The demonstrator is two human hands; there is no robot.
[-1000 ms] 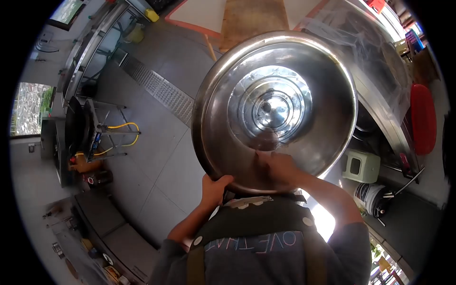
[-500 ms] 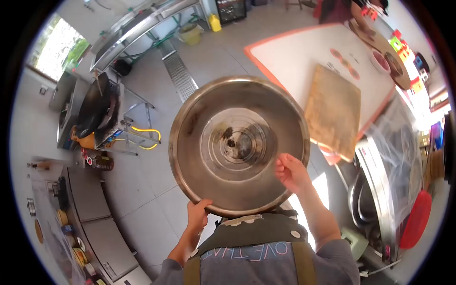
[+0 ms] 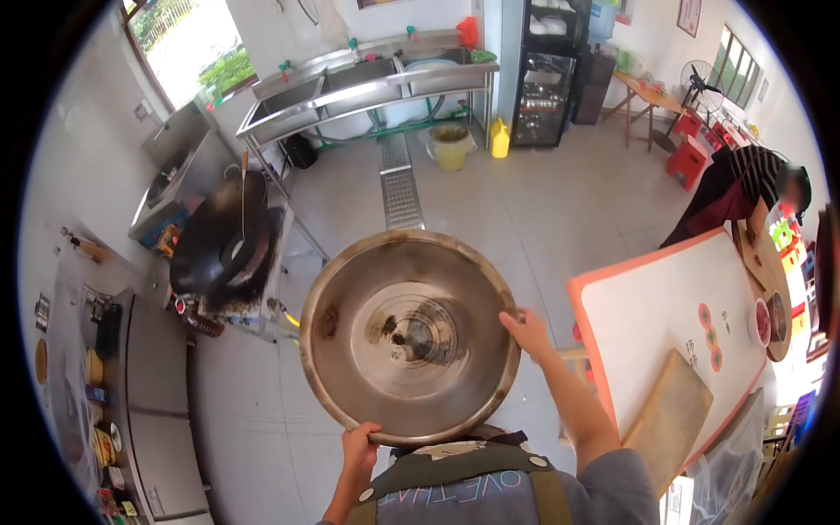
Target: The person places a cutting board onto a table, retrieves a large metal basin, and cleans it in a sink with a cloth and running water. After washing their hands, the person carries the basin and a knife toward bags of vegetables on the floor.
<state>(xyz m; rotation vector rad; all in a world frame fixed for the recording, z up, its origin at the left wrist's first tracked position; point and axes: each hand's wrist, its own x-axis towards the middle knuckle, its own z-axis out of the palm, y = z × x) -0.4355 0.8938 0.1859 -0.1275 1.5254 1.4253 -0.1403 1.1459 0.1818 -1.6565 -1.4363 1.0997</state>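
Observation:
A large round steel basin [image 3: 367,402] is held in front of my body, its open top facing up toward me. Dark stains mark its ringed bottom and inner wall. My left hand [image 3: 357,451] grips the near-left rim, thumb over the edge. At the right side of the rim, my right hand [image 3: 527,335] is closed on it, with the thumb on top and the other fingers partly hidden outside. Nothing but the stains shows inside the basin.
To the left stands a burner with a black wok [image 3: 214,232]; steel sinks [image 3: 367,92] line the back wall. A yellow bucket [image 3: 450,153] and yellow jug [image 3: 499,138] sit nearby. On the right are a white table [image 3: 647,306], a wooden board [image 3: 669,416] and a bending person [image 3: 744,188].
My right hand has gone from inside the basin's right side to its rim and grips it. The view has tilted up and turned left, showing more of the sinks and back of the room.

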